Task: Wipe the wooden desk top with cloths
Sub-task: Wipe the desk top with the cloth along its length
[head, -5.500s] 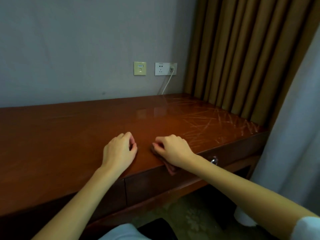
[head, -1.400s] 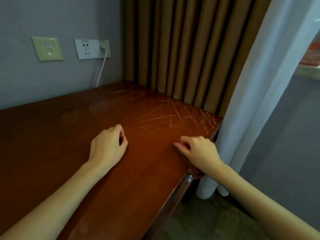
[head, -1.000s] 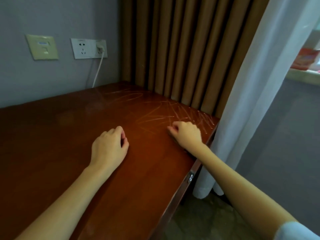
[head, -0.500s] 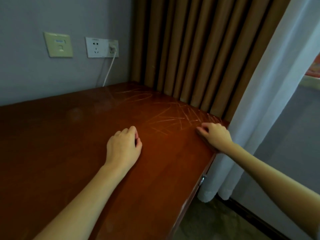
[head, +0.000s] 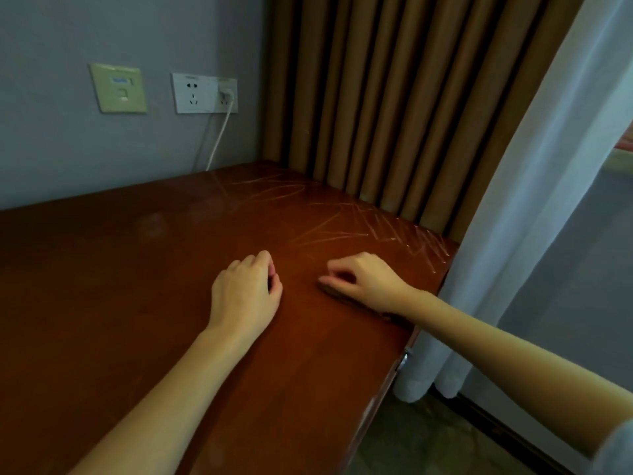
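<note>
The reddish-brown wooden desk top [head: 120, 286] fills the lower left; pale scratch marks cross its far right corner. My right hand [head: 368, 281] presses a dark reddish cloth [head: 334, 291] flat on the wood near the right edge; only a thin strip of cloth shows under the fingers and wrist. My left hand [head: 245, 294] rests on the desk just left of it, fingers curled, palm down. Whether a cloth lies under the left hand is hidden.
A grey wall stands behind the desk with a beige switch plate [head: 119, 88] and a white socket [head: 204, 93] with a white cable [head: 219, 138] running down. Brown curtains [head: 394, 97] and a white sheer curtain [head: 534, 200] hang at the right. A metal drawer knob [head: 404, 358] sticks out below the desk edge.
My right hand slid the cloth from the front edge to the far right corner, then back left toward my left hand. My left hand stayed in place.
</note>
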Demonstrator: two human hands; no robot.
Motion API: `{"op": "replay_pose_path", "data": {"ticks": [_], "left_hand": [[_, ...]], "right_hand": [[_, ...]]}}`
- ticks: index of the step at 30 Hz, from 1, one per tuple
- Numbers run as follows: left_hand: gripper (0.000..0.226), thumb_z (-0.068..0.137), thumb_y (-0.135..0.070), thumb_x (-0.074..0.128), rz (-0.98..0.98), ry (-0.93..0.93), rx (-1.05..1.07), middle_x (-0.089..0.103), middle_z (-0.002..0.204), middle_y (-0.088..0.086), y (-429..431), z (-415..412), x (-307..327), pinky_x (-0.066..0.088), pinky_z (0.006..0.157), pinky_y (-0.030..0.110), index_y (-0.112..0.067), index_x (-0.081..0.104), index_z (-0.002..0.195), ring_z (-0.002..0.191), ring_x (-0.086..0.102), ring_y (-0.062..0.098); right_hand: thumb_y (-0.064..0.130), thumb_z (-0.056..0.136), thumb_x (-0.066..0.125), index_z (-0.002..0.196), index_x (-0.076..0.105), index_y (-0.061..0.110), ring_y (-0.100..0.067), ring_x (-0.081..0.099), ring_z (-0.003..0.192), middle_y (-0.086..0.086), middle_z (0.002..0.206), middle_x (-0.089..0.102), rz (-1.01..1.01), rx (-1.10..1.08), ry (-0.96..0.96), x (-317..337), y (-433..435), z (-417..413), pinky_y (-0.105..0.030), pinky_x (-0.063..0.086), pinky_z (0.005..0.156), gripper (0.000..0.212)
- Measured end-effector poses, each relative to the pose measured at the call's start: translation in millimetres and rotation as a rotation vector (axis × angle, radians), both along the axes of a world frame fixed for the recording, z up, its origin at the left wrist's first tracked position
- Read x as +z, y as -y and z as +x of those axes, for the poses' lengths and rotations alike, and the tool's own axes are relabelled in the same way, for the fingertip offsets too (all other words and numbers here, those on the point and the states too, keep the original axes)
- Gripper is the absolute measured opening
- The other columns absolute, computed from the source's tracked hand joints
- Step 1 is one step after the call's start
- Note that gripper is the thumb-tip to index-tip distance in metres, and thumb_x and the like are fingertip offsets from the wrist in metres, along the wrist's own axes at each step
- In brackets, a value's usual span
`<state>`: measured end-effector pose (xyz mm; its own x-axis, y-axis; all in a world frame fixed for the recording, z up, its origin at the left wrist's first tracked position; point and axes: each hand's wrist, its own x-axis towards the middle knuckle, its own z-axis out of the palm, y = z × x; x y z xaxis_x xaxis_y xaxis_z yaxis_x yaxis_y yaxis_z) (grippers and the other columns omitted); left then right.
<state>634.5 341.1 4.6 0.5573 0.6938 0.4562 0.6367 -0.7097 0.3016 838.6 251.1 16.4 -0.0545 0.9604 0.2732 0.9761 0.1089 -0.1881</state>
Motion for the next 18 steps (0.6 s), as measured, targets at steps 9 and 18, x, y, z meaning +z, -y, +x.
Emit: {"op": "replay_pose_path", "data": {"ticks": [9, 18], "left_hand": [[0.013, 0.096, -0.032, 0.048, -0.011, 0.012, -0.017, 0.06, 0.094, -0.007, -0.2, 0.6, 0.4, 0.05, 0.069, 0.02, -0.024, 0.053, 0.104, 0.082, 0.057, 0.007], [0.01, 0.096, -0.034, 0.047, -0.007, 0.007, -0.001, 0.058, 0.091, -0.011, -0.1, 0.4, 2.0, 0.046, 0.063, 0.018, -0.027, 0.051, 0.101, 0.079, 0.054, 0.005]], "right_hand": [[0.053, 0.092, 0.042, 0.078, 0.06, 0.022, -0.005, 0.054, 0.054, 0.005, 0.065, 0.058, 0.019, -0.335, -0.034, 0.9, 1.1, 86.1, -0.032, 0.049, 0.057, 0.038], [0.048, 0.095, 0.046, 0.077, 0.055, 0.026, -0.017, 0.06, 0.071, 0.005, 0.073, 0.06, -0.003, -0.408, -0.005, 5.4, -109.8, 24.3, -0.034, 0.05, 0.067, 0.029]]}}
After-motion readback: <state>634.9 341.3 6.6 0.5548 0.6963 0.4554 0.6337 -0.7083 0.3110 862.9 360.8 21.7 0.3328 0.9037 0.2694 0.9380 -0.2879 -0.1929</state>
